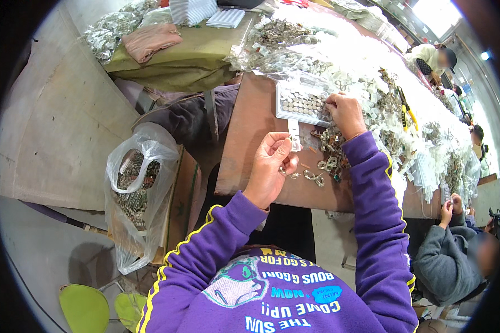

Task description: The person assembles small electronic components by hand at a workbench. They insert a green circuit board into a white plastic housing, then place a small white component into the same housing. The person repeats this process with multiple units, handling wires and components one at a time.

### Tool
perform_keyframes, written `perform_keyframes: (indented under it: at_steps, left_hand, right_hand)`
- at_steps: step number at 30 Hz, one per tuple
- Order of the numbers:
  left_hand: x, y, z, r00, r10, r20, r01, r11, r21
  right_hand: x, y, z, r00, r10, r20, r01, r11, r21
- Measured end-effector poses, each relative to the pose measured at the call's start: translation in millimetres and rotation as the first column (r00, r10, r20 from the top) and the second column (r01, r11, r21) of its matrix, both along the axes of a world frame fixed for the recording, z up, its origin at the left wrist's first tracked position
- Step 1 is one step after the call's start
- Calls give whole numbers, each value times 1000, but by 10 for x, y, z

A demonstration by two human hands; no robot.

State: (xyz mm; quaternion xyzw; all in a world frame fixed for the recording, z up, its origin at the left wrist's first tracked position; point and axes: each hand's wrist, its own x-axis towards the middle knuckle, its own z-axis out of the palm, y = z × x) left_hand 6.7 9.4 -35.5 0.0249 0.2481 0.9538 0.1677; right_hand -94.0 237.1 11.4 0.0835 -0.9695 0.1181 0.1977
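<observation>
My left hand is closed in a pinch at the edge of a small white slotted strip. Shiny metal pieces show by its lower fingers. Beyond it lies a shallow white tray with many round silvery discs in rows. Over the tray's right end is my right hand, thumb and fingers drawn together; whatever they grip is too small or hidden to make out. Just below that hand, a heap of metal chain-like pieces rests on the brown table, near some loose links.
Piles of clear plastic wrap and metal parts cover the far table, with yellow-handled pliers at right. A plastic bag of metal pieces stands in a box at left. One person in grey works at right; others sit farther back.
</observation>
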Motion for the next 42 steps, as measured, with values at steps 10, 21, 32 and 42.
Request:
perform_keyframes:
  at_steps: [10,21,32,42]
  left_hand:
    - [-8,19,-13,1000,5,-6,-5,1000,17]
    - [-10,17,-18,1000,6,-20,-6,1000,17]
    - [1,13,0,1000,-2,-12,2,1000,-15]
    - [1,-6,-16,998,-35,-60,33,999,-36]
  right_hand:
    - [-34,27,12,996,-79,49,83,994,-75]
    - [58,19,14,999,1,48,2,997,-72]
    - [537,-348,410,990,107,-91,-127,956,-263]
    - [1162,-728,419,935,351,48,-309,874,-374]
